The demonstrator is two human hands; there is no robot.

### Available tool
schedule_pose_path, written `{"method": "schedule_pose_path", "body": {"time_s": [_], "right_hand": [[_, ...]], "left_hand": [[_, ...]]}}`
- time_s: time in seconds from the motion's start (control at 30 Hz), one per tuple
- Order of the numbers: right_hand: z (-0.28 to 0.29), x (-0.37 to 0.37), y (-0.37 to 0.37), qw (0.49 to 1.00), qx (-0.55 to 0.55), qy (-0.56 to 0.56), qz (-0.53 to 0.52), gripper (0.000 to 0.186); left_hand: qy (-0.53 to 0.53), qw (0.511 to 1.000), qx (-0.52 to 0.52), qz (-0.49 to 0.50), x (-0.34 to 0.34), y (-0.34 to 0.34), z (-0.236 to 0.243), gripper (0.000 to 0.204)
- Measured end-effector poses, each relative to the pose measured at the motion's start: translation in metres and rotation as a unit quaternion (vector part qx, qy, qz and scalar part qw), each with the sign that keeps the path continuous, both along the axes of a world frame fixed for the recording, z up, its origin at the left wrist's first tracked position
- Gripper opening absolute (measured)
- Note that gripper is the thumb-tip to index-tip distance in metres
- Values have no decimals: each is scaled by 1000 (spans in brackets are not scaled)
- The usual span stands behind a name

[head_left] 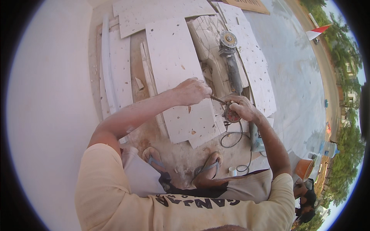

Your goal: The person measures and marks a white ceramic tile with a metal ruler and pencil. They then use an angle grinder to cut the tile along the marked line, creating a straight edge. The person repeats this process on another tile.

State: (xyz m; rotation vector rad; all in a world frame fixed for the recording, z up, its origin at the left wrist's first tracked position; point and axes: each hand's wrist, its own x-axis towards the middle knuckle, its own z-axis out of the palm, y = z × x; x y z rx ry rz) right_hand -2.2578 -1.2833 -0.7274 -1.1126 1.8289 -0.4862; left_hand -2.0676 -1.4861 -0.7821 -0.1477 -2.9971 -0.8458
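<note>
My right hand [241, 107] is closed round a small red-and-dark rounded object [232, 116], which looks like a tape measure. My left hand [195, 91] is closed on a thin dark strip [216, 99] that runs between both hands, above a white speckled board [169, 65]. Past them lies a grey angle grinder [233, 69] with a round disc, on a stack of cracked, dusty pieces [204, 36]. A grey-teal power tool [255, 142] and its looping black cable [227, 145] lie beside my right forearm.
A white wall [50, 100] fills the left. More boards [254, 57] and long strips [109, 65] cover the floor. My sandalled feet [212, 163] show below. At right are a pale floor [293, 96], an orange bucket [303, 168], water containers [329, 149], a red-and-white flag [318, 32] and a road with trees.
</note>
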Motion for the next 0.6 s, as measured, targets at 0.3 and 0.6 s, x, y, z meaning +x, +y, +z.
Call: {"method": "schedule_pose_path", "body": {"time_s": [0.3, 0.6], "right_hand": [[44, -62, -186, 987, 1, 157, -43, 37], [-20, -139, -338, 943, -38, 330, -26, 35]], "left_hand": [[198, 880, -10, 431, 43, -230, -54, 23], [191, 769, 77, 605, 10, -327, -119, 26]]}}
